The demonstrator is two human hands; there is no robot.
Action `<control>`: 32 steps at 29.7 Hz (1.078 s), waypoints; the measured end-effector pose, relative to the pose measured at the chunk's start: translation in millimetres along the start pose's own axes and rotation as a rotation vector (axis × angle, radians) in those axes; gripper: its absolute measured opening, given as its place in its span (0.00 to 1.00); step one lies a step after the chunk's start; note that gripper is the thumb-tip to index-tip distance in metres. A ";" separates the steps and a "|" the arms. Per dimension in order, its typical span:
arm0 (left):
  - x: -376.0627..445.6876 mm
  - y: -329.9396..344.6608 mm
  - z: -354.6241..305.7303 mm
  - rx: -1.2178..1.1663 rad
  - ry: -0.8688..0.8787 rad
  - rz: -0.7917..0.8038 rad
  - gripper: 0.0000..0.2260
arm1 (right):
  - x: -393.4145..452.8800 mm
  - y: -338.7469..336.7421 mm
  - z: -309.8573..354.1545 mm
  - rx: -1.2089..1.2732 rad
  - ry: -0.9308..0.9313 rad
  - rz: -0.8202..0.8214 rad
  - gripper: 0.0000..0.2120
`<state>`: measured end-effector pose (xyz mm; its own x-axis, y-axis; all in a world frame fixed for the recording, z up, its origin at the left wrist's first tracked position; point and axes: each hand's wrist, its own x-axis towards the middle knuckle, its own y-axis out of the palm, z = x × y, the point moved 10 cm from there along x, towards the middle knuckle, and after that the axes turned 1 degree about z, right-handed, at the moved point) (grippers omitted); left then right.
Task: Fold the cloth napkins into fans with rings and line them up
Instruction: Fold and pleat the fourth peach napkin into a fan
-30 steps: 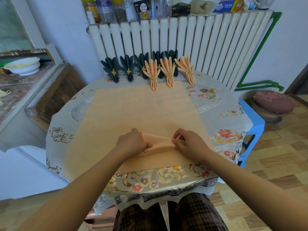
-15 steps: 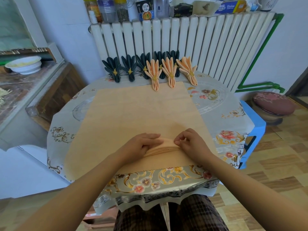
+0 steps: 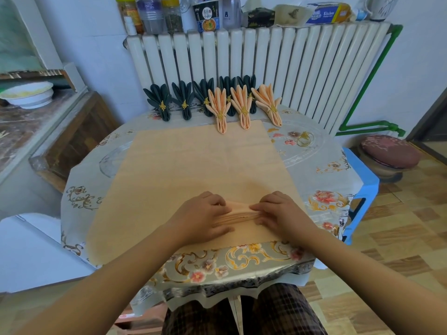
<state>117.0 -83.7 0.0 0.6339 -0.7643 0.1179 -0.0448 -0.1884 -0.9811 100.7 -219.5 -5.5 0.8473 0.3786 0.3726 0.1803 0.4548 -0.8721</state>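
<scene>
A peach cloth napkin (image 3: 198, 160) lies spread flat over the round table (image 3: 321, 165). Its near edge is gathered into a narrow stack of pleats (image 3: 242, 213). My left hand (image 3: 203, 216) pinches the left part of the pleats, thumb on the near side and fingers on the far side. The right part is pinched the same way by my right hand (image 3: 281, 213). A loose gold ring (image 3: 305, 139) lies on the table to the right of the napkin. Along the far edge stand several dark fans (image 3: 160, 101) and three peach fans (image 3: 243, 106), each in a gold ring.
A white radiator (image 3: 266, 61) rises behind the fans, with jars and boxes (image 3: 169, 15) on top. A wooden counter with a white bowl (image 3: 29, 94) is at the left. At the right stand a blue stool (image 3: 362, 187) and a round cushioned seat (image 3: 389, 153).
The raised fold of cloth between my hands has been laid down onto the pleat stack. Both hands now press flatter and have come slightly closer together.
</scene>
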 end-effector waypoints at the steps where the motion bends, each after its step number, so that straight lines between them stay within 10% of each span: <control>1: 0.3 1.2 2.0 0.008 -0.015 0.008 0.23 | 1.3 0.4 -1.4 0.008 0.005 0.011 0.15; 10: 12.9 6.4 -15.4 0.360 0.132 0.094 0.04 | 6.0 -3.9 19.7 -0.194 -0.146 -0.073 0.12; 18: 43.0 3.7 -8.6 0.642 -0.013 0.229 0.13 | 14.3 -1.7 4.0 -0.223 0.049 -0.101 0.16; 32: 64.6 -23.7 1.2 0.251 0.182 -0.105 0.17 | 14.7 -6.9 -24.3 -0.028 0.185 -0.065 0.17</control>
<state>159.9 -127.9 30.6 0.4751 -0.8509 0.2241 0.2196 -0.1320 -0.9666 124.1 -236.7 -1.7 0.9104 0.1932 0.3660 0.2492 0.4499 -0.8576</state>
